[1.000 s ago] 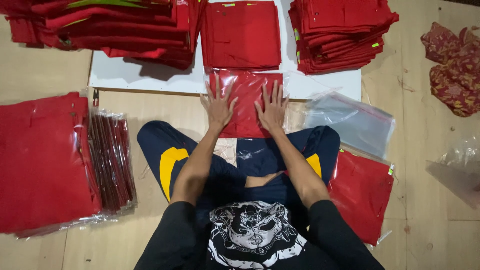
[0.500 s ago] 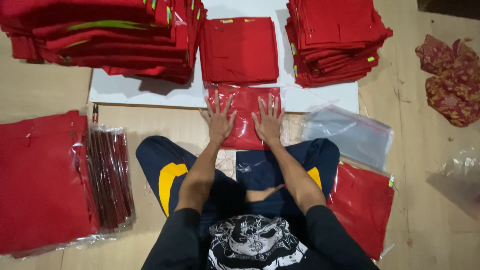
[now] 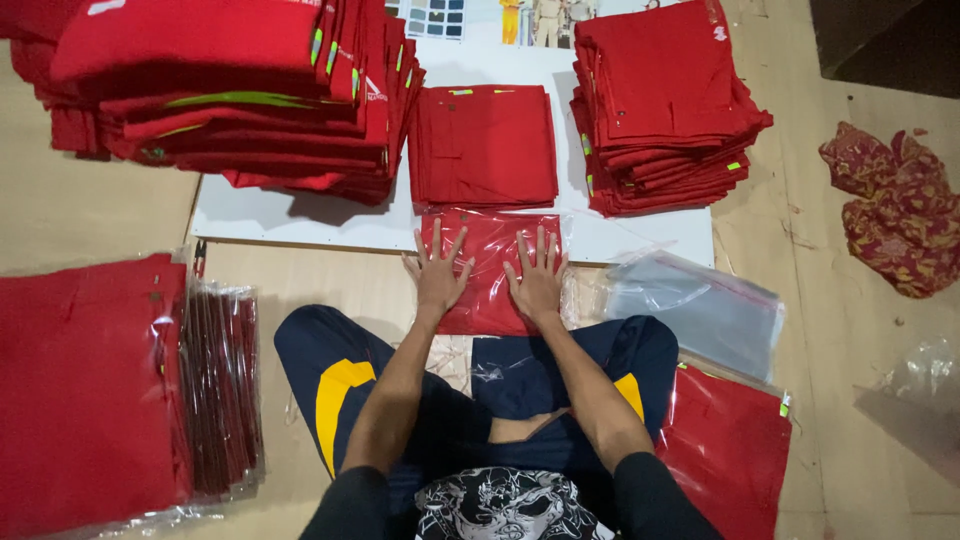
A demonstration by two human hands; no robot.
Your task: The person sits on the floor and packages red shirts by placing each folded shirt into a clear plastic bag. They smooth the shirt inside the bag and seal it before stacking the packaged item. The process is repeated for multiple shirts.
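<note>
A folded red garment in a clear plastic bag (image 3: 489, 240) lies on the floor in front of my crossed legs, half on a white board (image 3: 300, 225). My left hand (image 3: 437, 270) and my right hand (image 3: 537, 275) press flat on it, fingers spread, side by side. Just beyond it lies an unbagged folded red garment (image 3: 485, 145). Tall stacks of folded red garments stand at the far left (image 3: 220, 90) and far right (image 3: 665, 100).
A pile of bagged red garments (image 3: 90, 390) lies at my left, another bagged one (image 3: 730, 450) by my right knee. Empty clear bags (image 3: 700, 305) lie to the right. A patterned red cloth (image 3: 900, 205) is bunched at the far right on the wooden floor.
Both hands have stayed pressed on the bagged garment, sliding slightly towards its near part. The view has shifted a little.
</note>
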